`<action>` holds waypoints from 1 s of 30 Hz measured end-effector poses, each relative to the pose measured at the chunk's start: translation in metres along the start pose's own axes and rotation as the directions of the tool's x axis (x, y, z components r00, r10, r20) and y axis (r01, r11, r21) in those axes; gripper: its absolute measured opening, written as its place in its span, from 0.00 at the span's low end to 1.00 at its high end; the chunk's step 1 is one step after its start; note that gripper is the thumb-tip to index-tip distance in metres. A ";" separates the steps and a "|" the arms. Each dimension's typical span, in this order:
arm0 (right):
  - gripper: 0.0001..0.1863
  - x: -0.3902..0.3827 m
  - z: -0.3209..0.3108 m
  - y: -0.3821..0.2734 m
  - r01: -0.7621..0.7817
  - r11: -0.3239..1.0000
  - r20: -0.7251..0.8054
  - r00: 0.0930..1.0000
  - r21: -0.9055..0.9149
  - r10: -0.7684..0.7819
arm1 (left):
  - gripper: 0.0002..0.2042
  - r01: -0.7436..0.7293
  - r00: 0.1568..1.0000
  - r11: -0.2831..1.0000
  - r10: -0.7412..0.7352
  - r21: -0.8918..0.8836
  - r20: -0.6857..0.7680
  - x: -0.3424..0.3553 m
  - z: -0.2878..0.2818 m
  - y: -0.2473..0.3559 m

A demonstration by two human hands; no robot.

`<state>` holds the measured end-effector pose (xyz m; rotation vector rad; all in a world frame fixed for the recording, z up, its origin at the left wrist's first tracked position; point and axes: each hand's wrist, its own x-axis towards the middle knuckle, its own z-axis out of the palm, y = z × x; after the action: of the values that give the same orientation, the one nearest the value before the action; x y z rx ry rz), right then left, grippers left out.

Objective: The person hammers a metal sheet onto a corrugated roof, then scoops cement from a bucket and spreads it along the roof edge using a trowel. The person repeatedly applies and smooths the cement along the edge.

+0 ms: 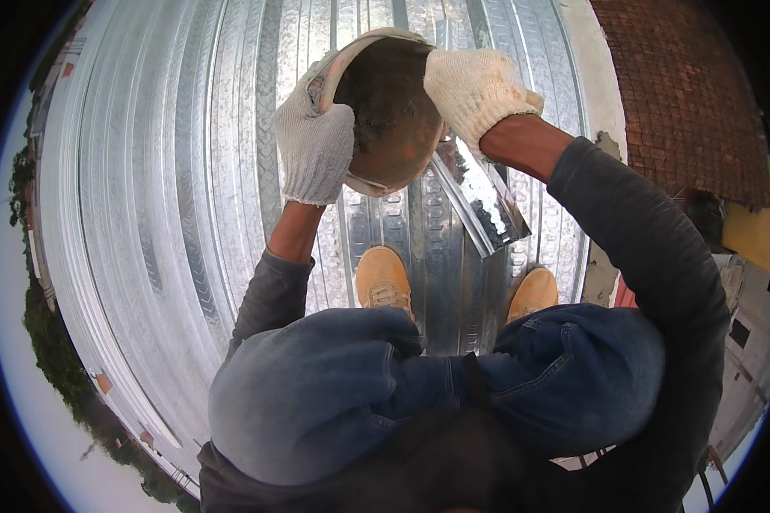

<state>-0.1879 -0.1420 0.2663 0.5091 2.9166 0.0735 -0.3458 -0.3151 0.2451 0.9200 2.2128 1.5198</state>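
A round bucket [389,128] with a pale rim is tilted so that its dirty brown inside faces me. Dark residue clings to its inner wall. My left hand [316,141], in a whitish knit glove, is closed on its left rim, thumb over the edge. At the upper right of the rim, my right hand [479,92] is closed in a similar glove, its fingertips partly hidden. Below that hand a shiny folded metal piece [485,201] lies slantwise on the ribbed metal decking [188,171].
My tan shoes [383,278] stand on the decking, with my knees bent. Along its right side runs a concrete edge [603,94], and beyond it is a brown tiled roof [680,94] lower down. Trees [47,333] and sky lie past the left edge.
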 end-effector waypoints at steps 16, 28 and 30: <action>0.16 -0.039 0.044 -0.037 -0.027 0.836 0.317 0.932 0.549 -0.178 | 0.33 0.162 0.986 0.913 -0.132 -0.375 0.105 -0.011 -0.032 -0.025; 0.09 -0.031 0.050 -0.049 -0.103 0.940 0.072 0.994 0.326 0.084 | 0.33 0.117 0.988 0.881 -0.152 -0.458 -0.039 0.003 -0.023 -0.016; 0.10 -0.037 0.046 -0.053 -0.025 0.939 0.120 0.993 0.344 -0.017 | 0.33 0.137 0.983 0.893 -0.177 -0.428 -0.056 -0.004 -0.025 -0.022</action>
<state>-0.1630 -0.2035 0.2227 0.5484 2.8153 -0.4616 -0.3646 -0.3403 0.2344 0.5293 1.8433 1.8885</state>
